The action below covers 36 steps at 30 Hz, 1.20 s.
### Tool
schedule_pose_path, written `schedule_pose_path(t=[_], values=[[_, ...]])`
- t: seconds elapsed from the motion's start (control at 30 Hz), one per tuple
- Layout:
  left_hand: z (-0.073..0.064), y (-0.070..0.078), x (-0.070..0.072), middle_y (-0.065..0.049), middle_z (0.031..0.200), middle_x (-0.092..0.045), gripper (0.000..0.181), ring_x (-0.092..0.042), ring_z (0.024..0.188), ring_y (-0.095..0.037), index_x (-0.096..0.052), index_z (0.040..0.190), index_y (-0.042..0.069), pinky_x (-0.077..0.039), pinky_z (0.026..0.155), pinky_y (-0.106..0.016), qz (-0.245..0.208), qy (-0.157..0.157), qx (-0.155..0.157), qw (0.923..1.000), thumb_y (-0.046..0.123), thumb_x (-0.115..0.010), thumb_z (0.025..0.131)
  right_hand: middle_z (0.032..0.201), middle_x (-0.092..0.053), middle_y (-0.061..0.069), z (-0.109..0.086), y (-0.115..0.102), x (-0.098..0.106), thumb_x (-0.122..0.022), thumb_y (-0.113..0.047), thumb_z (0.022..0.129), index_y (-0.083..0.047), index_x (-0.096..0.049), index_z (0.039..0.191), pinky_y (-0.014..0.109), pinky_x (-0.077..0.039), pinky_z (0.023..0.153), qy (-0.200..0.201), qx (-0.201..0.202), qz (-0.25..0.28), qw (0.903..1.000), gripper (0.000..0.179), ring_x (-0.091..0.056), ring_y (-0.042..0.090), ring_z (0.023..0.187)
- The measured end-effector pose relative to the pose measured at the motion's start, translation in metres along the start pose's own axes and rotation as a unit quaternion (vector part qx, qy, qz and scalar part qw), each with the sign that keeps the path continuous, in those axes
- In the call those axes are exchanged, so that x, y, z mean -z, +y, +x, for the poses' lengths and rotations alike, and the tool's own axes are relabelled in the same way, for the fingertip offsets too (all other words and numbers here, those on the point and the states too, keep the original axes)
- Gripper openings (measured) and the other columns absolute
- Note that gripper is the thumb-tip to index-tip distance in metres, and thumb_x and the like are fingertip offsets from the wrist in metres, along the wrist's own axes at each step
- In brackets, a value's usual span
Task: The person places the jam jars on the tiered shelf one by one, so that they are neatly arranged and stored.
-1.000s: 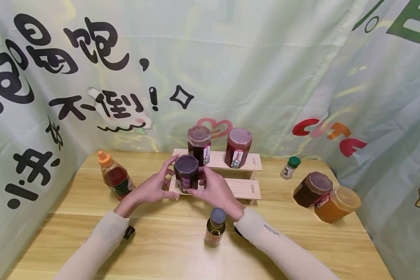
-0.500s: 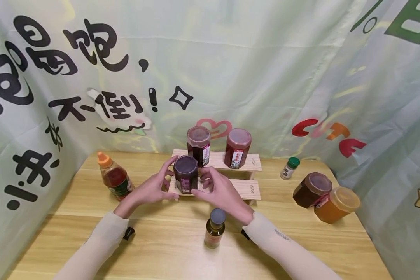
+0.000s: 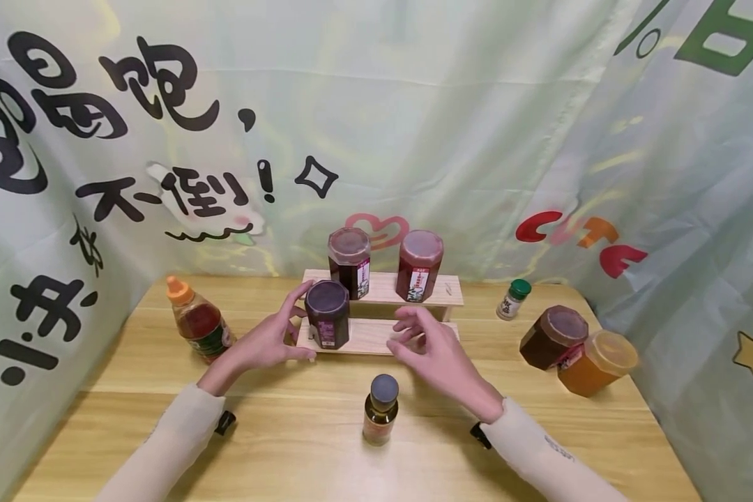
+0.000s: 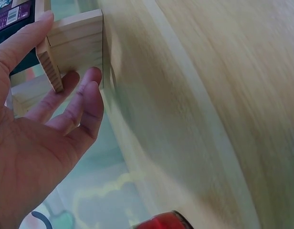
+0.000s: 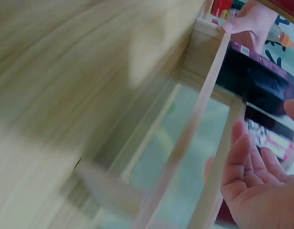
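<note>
My left hand (image 3: 265,339) is at the left end of a two-step wooden shelf (image 3: 376,336). In the left wrist view, its thumb (image 4: 35,31) lies at the shelf's front edge and its loosely curved fingers overlap the side panel. A dark jar with a purple label (image 3: 328,317) stands upright on the lower step, close by this hand. Over the step's right part, my right hand (image 3: 439,352) holds nothing, its fingers loosely bent and apart from the jar. On the upper step stand a dark jar (image 3: 349,261) and a red jar (image 3: 419,265).
A small dark-capped bottle (image 3: 380,411) stands in front of the shelf, between my forearms. An orange-capped squeeze bottle (image 3: 202,324) is at the left. To the right are a green-capped shaker (image 3: 513,300), a brown jar (image 3: 549,341) and an amber jar (image 3: 592,369). Curtains surround the table.
My right hand has let go of the purple-labelled jar and moved right, away from it. The jar stays on the lower step. The left hand keeps its place at the shelf's left end.
</note>
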<state>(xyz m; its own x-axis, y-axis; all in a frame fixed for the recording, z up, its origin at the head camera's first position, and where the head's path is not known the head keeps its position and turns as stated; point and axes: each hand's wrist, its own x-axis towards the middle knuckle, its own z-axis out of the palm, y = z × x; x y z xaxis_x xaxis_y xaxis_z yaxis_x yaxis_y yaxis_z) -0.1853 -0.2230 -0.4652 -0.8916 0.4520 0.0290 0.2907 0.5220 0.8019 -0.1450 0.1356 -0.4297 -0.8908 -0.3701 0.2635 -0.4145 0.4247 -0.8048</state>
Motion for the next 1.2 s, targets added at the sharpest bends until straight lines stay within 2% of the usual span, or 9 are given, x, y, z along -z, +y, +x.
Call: schedule_pose_path(t=[0.17, 0.4, 0.57, 0.73, 0.93, 1.1, 1.2], values=[[-0.001, 0.000, 0.001, -0.024, 0.142, -0.061, 0.132, -0.066, 0.081, -0.024, -0.004, 0.175, 0.038, -0.059, 0.064, -0.040, 0.003, 0.000, -0.003, 1.0000, 0.016, -0.097, 0.086, 0.118, -0.074, 0.005, -0.018, 0.001, 0.026, -0.083, -0.013, 0.099, -0.014, -0.061, 0.139, 0.038, -0.062, 0.083, 0.026, 0.014, -0.020, 0.9994, 0.046, -0.073, 0.015, 0.099], [-0.003, -0.002, 0.000, -0.025, 0.142, -0.062, 0.132, -0.067, 0.082, -0.023, -0.003, 0.175, 0.037, -0.059, 0.064, -0.041, 0.007, 0.002, -0.004, 1.0000, 0.016, -0.097, 0.085, 0.116, -0.077, 0.007, -0.039, 0.001, 0.059, -0.082, -0.009, 0.099, -0.008, -0.065, 0.137, 0.034, -0.060, 0.080, 0.083, 0.024, -0.052, 0.9949, 0.041, -0.073, 0.018, 0.099], [-0.003, -0.003, 0.000, -0.024, 0.142, -0.062, 0.132, -0.066, 0.082, -0.024, -0.004, 0.175, 0.037, -0.059, 0.064, -0.041, 0.006, 0.004, -0.003, 1.0000, 0.017, -0.097, 0.086, 0.119, -0.076, 0.003, -0.055, 0.005, 0.079, -0.081, -0.009, 0.101, -0.011, -0.065, 0.138, 0.025, -0.057, 0.080, 0.126, 0.012, -0.074, 0.9892, 0.041, -0.072, 0.013, 0.100], [-0.002, -0.003, 0.000, -0.024, 0.142, -0.062, 0.132, -0.066, 0.084, -0.025, -0.004, 0.175, 0.038, -0.058, 0.065, -0.041, 0.007, 0.004, -0.005, 1.0000, 0.018, -0.098, 0.085, 0.120, -0.073, 0.003, -0.070, 0.012, 0.097, -0.081, -0.004, 0.099, -0.009, -0.064, 0.141, 0.016, -0.053, 0.080, 0.173, 0.001, -0.084, 0.9814, 0.046, -0.068, 0.006, 0.098], [-0.002, -0.002, 0.000, -0.024, 0.142, -0.062, 0.132, -0.066, 0.084, -0.024, -0.004, 0.175, 0.038, -0.058, 0.066, -0.041, 0.008, 0.002, -0.004, 1.0000, 0.019, -0.098, 0.085, 0.118, -0.068, -0.001, -0.086, 0.019, 0.117, -0.083, 0.000, 0.096, -0.005, -0.065, 0.138, 0.012, -0.050, 0.079, 0.242, -0.031, -0.087, 0.9660, 0.046, -0.065, 0.008, 0.095], [-0.002, -0.001, 0.000, -0.024, 0.142, -0.061, 0.132, -0.067, 0.084, -0.025, -0.004, 0.175, 0.038, -0.059, 0.067, -0.042, 0.006, 0.001, -0.003, 1.0000, 0.018, -0.098, 0.085, 0.119, -0.067, 0.003, -0.099, 0.022, 0.133, -0.082, 0.000, 0.095, -0.002, -0.063, 0.139, 0.011, -0.048, 0.078, 0.309, -0.062, -0.092, 0.9445, 0.048, -0.063, 0.010, 0.093], [-0.002, -0.001, 0.000, -0.024, 0.142, -0.061, 0.132, -0.066, 0.084, -0.024, -0.004, 0.175, 0.038, -0.058, 0.067, -0.042, 0.007, 0.002, -0.001, 1.0000, 0.018, -0.098, 0.085, 0.121, -0.065, -0.002, -0.105, 0.026, 0.139, -0.083, 0.001, 0.093, 0.001, -0.062, 0.140, 0.010, -0.048, 0.082, 0.346, -0.075, -0.095, 0.9305, 0.051, -0.063, 0.011, 0.098]])
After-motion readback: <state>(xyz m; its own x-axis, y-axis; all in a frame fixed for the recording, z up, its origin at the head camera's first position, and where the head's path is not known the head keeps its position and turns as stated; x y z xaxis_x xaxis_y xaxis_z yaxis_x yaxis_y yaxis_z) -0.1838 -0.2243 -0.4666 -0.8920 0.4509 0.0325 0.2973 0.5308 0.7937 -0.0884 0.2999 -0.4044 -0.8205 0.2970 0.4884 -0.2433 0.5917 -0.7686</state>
